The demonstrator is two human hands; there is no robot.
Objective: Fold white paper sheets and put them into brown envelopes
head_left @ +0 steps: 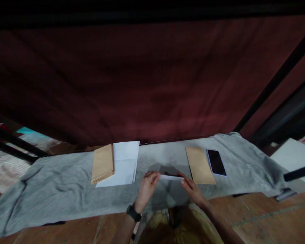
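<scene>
Between my hands is a folded sheet of white paper [170, 177], seen nearly edge-on over the grey cloth. My left hand [147, 184], with a dark watch on its wrist, pinches the paper's left end. The right end is gripped by my right hand [191, 189], thumb below and fingers above. Just right of that hand lies a single brown envelope [200, 166]. Off to the left, a stack of brown envelopes [103, 163] overlaps some white paper sheets [125, 162] lying flat.
A smartphone [216, 162] with a pale purple edge lies right of the single envelope. Grey cloth [66, 186] covers the long narrow surface. Dark red fabric [152, 84] rises behind it. A white panel [295, 159] stands at far right. Tiled floor [256, 213] shows in front.
</scene>
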